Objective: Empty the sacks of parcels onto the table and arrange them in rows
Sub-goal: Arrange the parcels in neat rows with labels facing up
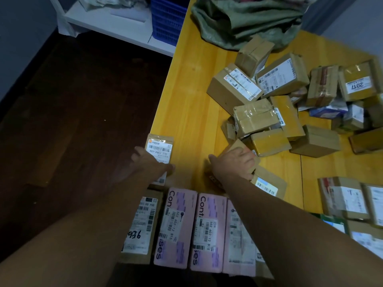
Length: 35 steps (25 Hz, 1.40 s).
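Note:
My left hand (pixel 150 162) lies on a flat brown parcel (pixel 159 148) with a white label at the left edge of the yellow table (pixel 192 90); its fingers look fairly straight on top of it. My right hand (pixel 234 162) grips a small brown box (pixel 267 183) at the near side of a loose pile of cardboard parcels (pixel 269 112). A row of parcels lies along the near edge: a brown one (pixel 143 224) and pink boxes (pixel 176 226). A green sack (pixel 244 19) slumps at the table's far end.
More labelled parcels (pixel 348 199) lie in a group at the right. Bare yellow table shows between the pile and the left edge. Dark wooden floor (pixel 72 121) is to the left, with a white shelf (pixel 107 23) and a blue crate (pixel 167 17) beyond.

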Available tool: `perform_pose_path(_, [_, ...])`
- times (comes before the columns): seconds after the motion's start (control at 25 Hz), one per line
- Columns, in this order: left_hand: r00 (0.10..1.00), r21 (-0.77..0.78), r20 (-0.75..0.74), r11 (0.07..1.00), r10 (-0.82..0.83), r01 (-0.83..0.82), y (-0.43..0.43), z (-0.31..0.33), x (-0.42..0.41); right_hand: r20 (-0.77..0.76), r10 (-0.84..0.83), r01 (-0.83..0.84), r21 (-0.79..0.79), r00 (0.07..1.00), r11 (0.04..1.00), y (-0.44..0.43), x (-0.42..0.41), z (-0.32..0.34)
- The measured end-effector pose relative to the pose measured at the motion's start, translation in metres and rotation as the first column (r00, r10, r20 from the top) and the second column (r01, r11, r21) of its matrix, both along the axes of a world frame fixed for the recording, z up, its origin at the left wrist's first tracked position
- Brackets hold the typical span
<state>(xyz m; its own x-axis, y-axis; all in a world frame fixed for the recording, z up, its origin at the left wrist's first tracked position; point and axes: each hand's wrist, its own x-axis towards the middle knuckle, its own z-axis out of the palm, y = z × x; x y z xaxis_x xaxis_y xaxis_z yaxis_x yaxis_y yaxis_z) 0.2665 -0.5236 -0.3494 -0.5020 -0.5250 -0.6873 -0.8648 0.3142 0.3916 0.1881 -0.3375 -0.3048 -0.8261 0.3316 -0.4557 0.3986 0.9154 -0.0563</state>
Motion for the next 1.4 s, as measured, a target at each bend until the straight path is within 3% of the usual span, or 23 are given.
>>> perform_pose_path(0.08, [1.0, 0.007, 0.006, 1.0, -0.005, 0.005, 0.005, -0.003, -0.003, 0.059, -0.043, 0.045, -0.037, 0.997, 0.998, 0.004, -0.002, -0.003])
perform_pose_path(0.28, [0.998, 0.043, -0.005, 0.997, 0.062, -0.062, 0.0, -0.012, -0.009, 0.009, 0.016, -0.015, -0.072, 1.0, 0.997, 0.008, 0.001, -0.013])
perform_pose_path(0.4, [0.998, 0.057, 0.001, 0.997, 0.059, -0.059, -0.002, -0.009, -0.011, -0.133, 0.088, -0.112, -0.181, 0.987, 0.977, -0.002, 0.005, -0.01])
perform_pose_path(0.48, [1.0, -0.029, 0.015, 1.0, 0.012, -0.011, 0.002, -0.002, -0.013, -0.133, 0.05, -0.092, -0.334, 0.99, 0.938, -0.009, -0.001, -0.001])
perform_pose_path(0.56, [0.993, -0.165, -0.119, 0.986, -0.023, 0.003, 0.003, 0.008, -0.02, -0.003, -0.13, 0.101, -0.609, 0.992, 0.787, -0.013, -0.012, 0.017])
perform_pose_path(0.6, [0.97, -0.193, -0.243, 0.981, -0.028, -0.021, 0.004, 0.014, -0.024, 0.122, -0.225, 0.241, -0.732, 0.967, 0.638, -0.013, -0.017, 0.025])
perform_pose_path(0.64, [0.932, -0.159, -0.362, 0.985, 0.001, -0.063, 0.004, 0.019, -0.029, 0.274, -0.257, 0.37, -0.789, 0.927, 0.491, -0.013, -0.019, 0.035])
perform_pose_path(0.72, [0.858, 0.093, -0.464, 0.976, 0.219, -0.198, 0.005, 0.033, -0.04, 0.46, -0.238, 0.514, -0.812, 0.855, 0.276, -0.009, -0.021, 0.045])
perform_pose_path(0.8, [0.823, 0.332, -0.407, 0.903, 0.397, -0.272, 0.009, 0.044, -0.044, 0.52, -0.241, 0.563, -0.81, 0.82, 0.167, -0.003, -0.023, 0.04])
perform_pose_path(0.96, [0.795, 0.557, -0.322, 0.782, 0.515, -0.281, 0.015, 0.054, -0.045, 0.639, -0.182, 0.653, -0.757, 0.748, 0.026, 0.006, -0.022, 0.035])
perform_pose_path(1.12, [0.782, 0.784, -0.171, 0.563, 0.599, -0.26, 0.016, 0.06, -0.042, 0.674, -0.127, 0.673, -0.737, 0.727, -0.062, 0.012, -0.023, 0.031])
perform_pose_path(1.28, [0.728, 0.879, -0.115, 0.411, 0.676, -0.242, 0.022, 0.063, -0.041, 0.676, -0.133, 0.666, -0.737, 0.725, -0.116, 0.016, -0.018, 0.031])
perform_pose_path(1.32, [0.724, 0.881, -0.118, 0.407, 0.68, -0.239, 0.023, 0.062, -0.042, 0.653, -0.144, 0.648, -0.757, 0.744, -0.089, 0.016, -0.017, 0.033])
perform_pose_path(1.4, [0.723, 0.865, -0.142, 0.44, 0.676, -0.241, 0.023, 0.063, -0.042, 0.561, -0.123, 0.572, -0.814, 0.819, 0.1, 0.016, -0.018, 0.037])
